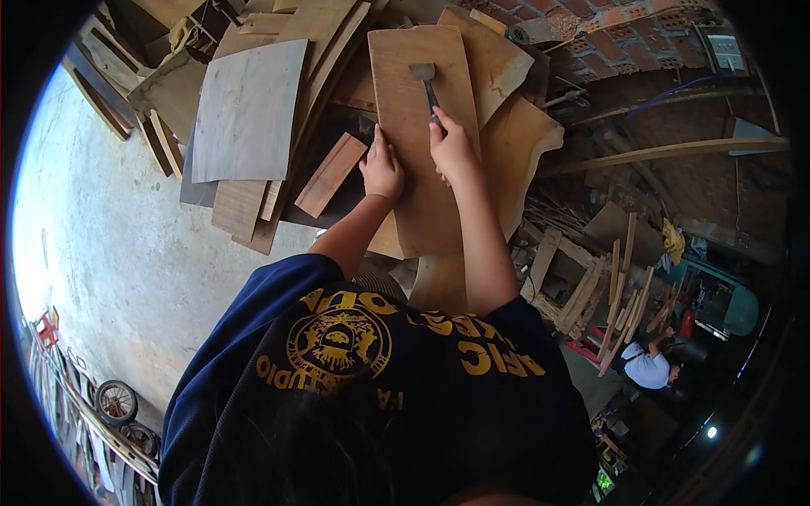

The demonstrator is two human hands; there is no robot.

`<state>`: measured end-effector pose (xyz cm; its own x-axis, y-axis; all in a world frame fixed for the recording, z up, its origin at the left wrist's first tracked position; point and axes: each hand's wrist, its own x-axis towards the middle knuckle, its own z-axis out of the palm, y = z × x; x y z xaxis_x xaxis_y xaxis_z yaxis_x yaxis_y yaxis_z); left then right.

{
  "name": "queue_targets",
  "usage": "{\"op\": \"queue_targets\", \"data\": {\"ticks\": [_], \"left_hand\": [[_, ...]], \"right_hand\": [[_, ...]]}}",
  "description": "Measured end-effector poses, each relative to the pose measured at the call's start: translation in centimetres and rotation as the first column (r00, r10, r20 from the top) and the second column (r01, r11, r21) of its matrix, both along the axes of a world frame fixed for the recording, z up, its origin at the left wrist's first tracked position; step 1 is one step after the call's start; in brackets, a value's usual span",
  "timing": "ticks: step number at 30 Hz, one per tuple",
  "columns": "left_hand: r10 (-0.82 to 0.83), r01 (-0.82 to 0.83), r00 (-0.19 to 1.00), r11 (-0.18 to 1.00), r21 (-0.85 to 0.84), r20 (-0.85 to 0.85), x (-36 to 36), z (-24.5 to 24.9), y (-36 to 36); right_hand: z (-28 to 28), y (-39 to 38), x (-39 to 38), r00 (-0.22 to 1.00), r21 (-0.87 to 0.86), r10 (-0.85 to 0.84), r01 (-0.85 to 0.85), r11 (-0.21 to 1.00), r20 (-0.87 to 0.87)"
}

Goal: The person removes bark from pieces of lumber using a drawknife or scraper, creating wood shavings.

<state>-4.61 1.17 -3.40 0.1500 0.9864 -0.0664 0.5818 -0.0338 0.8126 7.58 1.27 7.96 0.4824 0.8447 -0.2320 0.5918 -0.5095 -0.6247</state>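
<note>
A long brown wooden board (422, 194) lies in front of me, pointing away from my body. My right hand (454, 152) is closed around the dark handle of a scraper (423, 72), whose wide flat blade lies over the far part of the board. Along the board's left edge rests my left hand (384, 171), fingers stretched out against the side. A small reddish-brown wood block (331, 174) lies just left of that hand.
Grey-brown wood panels (251, 110) are stacked at the left, and a live-edge slab (527, 143) lies at the right. Wood scraps (574, 282) and a green machine (717, 295) stand further right, near a person in a light shirt (648, 367). A brick wall (624, 42) is behind.
</note>
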Motion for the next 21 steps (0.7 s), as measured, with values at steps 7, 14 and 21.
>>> {"op": "queue_targets", "data": {"ticks": [7,14,21], "left_hand": [[-0.009,0.009,1.0,0.999,-0.044,-0.003,0.0,0.7,-0.1],[0.011,-0.012,1.0,0.999,-0.04,-0.01,0.1,0.2,-0.3],[-0.014,0.014,1.0,0.999,-0.047,-0.011,0.0,0.5,-0.3]], "right_hand": [[5.1,3.0,-0.6,0.985,-0.187,-0.124,0.099,0.977,-0.122],[2.5,-7.9,-2.2,0.997,-0.132,-0.024,0.014,0.991,-0.075],[4.8,2.2,-0.8,0.991,-0.216,-0.074,0.047,0.975,-0.115]]}}
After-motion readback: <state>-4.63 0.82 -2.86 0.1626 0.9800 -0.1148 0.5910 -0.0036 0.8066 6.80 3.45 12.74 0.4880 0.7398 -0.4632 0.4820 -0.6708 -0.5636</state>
